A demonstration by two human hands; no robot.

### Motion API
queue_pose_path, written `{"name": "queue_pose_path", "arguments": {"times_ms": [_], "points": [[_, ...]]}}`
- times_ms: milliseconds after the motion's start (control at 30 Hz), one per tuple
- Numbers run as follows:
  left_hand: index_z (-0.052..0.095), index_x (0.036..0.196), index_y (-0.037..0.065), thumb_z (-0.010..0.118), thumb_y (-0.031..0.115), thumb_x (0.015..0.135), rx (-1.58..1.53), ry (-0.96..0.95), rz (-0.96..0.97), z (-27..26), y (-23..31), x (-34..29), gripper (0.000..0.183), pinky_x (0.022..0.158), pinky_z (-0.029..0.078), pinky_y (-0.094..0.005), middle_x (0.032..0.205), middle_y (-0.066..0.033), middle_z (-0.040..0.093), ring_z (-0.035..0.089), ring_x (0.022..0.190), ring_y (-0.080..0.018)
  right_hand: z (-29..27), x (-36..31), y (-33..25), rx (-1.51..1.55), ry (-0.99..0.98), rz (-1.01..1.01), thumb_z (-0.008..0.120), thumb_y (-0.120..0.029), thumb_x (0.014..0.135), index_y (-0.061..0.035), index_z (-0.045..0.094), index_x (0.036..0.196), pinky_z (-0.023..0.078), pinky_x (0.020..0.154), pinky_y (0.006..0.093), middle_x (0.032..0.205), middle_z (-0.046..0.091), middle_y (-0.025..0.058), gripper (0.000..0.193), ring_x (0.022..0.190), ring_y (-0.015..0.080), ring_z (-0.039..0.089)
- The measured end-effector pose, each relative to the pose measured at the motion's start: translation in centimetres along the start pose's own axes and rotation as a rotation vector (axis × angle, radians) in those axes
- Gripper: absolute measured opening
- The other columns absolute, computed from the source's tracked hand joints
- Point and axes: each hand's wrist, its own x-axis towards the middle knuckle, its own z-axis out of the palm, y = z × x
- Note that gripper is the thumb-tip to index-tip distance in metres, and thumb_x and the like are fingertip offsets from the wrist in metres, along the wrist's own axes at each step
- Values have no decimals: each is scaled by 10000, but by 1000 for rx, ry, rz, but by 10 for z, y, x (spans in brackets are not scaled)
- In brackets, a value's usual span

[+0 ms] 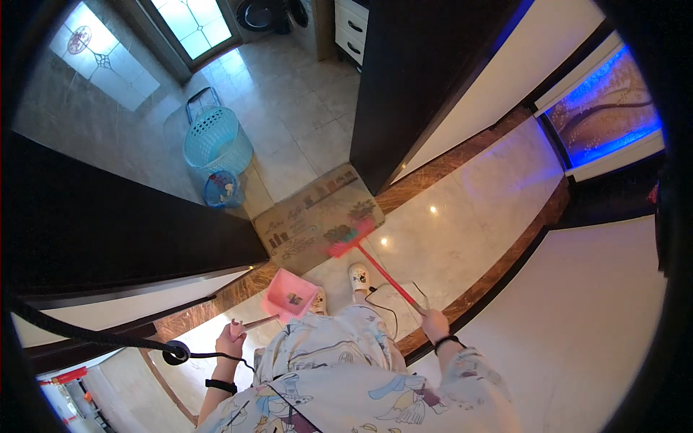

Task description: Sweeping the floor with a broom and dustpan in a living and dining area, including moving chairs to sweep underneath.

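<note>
My left hand is closed around the handle of a pink dustpan, whose pan rests near the floor beside my left shoe. A small dark patch shows inside the pan; I cannot tell whether it is debris or a printed mark. Out to the right, my right hand grips the upper end of a red broom. The broom's stick slants forward and left, and its pink-red bristles, a little blurred, lie over the near right part of a printed doormat.
Beyond the doorway stand a light blue plastic basket and a smaller blue bin with bits inside. Dark door frames flank the mat. A white drawer cabinet is at the back. Black cords hang by my left arm.
</note>
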Motion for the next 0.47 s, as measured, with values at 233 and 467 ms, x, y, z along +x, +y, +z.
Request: {"name": "queue_pose_path", "arguments": {"times_ms": [233,467], "points": [[579,1116,96,699,209,743,31,29,-12,8,33,-2,408,738,505,-433,928,-188,662,635,890,-366,-50,-40,36,34,-26,23,543,-192,838,-182,660,1050,513,654,457,784,646,174,242,749,358,636],[579,1110,85,699,205,743,-24,60,29,21,38,-8,405,756,503,-432,936,-196,659,636,891,-366,-7,119,-63,11,60,-204,478,-239,879,-306,533,1257,494,634,469,796,635,212,388,713,382,617]]}}
